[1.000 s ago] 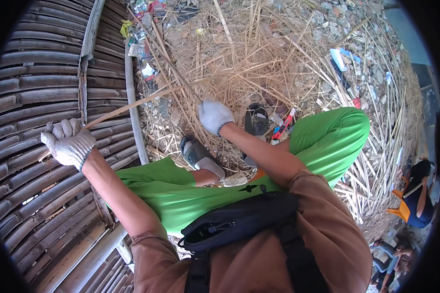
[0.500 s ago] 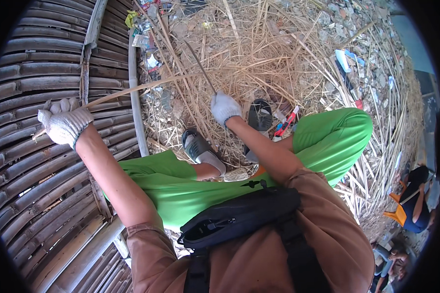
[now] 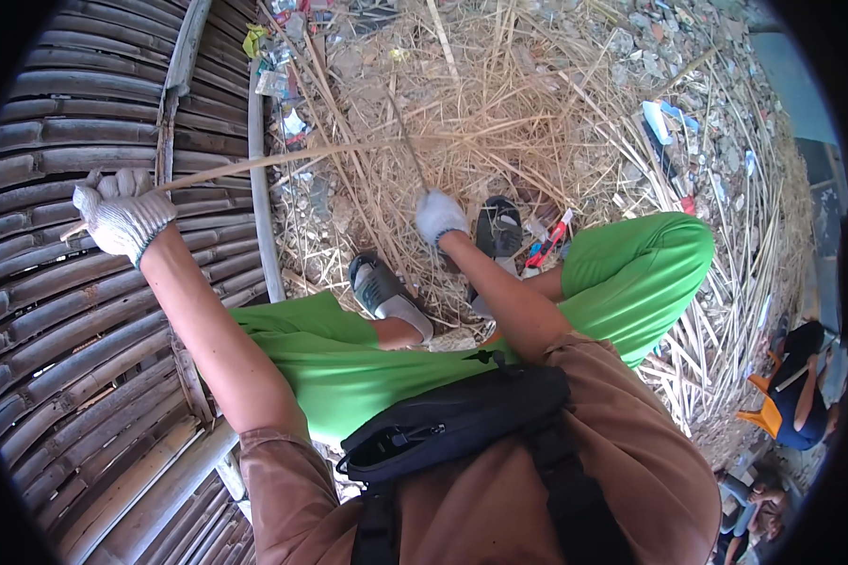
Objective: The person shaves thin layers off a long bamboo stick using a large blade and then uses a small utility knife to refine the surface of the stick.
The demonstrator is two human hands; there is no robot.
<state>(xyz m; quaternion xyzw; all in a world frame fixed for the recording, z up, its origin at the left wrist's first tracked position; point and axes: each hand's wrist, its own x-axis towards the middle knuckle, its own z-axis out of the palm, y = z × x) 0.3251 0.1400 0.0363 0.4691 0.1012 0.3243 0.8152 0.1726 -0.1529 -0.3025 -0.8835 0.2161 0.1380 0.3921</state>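
Observation:
My left hand [image 3: 122, 215], in a white knit glove, is closed around one end of a long, thin bamboo strip [image 3: 254, 164]. A short end of the strip sticks out behind the fist, and the rest stretches right across the straw. My right hand [image 3: 440, 217], also gloved, is closed on what looks like a knife with a long, narrow dark blade [image 3: 406, 141], seen nearly edge-on. Its handle is hidden in the fist. The blade points away from me and crosses the strip in this view; I cannot tell whether they touch.
A slatted bamboo wall or platform [image 3: 85, 217] fills the left side. Straw-like shavings [image 3: 499, 104] cover the ground beyond my sandals [image 3: 386, 287]. A red tool [image 3: 548, 241] lies beside my right foot. Pale strips [image 3: 702, 348] pile up at right, where other people [image 3: 799, 386] sit.
My right hand has moved slightly right and toward me, with the blade shifting along. My left hand stays nearly in place on the strip, tilted a little.

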